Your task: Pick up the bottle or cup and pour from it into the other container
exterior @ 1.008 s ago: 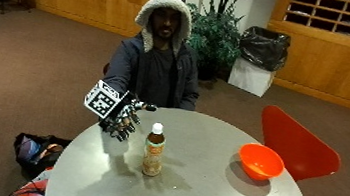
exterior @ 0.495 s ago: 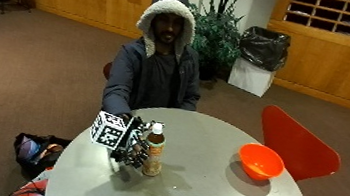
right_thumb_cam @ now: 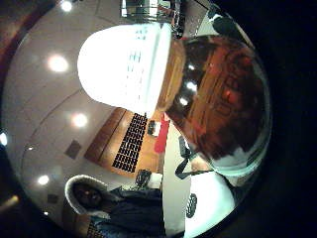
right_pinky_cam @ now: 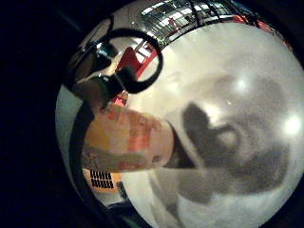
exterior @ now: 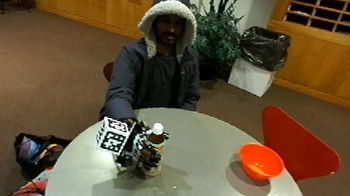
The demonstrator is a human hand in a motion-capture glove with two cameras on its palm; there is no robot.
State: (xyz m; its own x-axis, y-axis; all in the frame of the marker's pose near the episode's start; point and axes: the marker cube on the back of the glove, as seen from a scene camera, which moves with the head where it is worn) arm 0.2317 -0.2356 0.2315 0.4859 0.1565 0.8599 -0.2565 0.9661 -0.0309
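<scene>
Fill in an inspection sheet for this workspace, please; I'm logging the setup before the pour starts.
Surface: round grey table, bare apart from the two containers.
Job's things: bottle with white cap, upright on the table; orange bowl apart from it, near the table edge by the red chair.
Clutter: nothing seen on the table.
Hand: gloved right hand wrapped round the bottle's body; the bottle's base looks to be on the table.
Cables: nothing to report.
Surroundings: bag on the carpet beside the table, potted plant and lined bin behind the person, wooden cubby shelves along the wall.
</scene>
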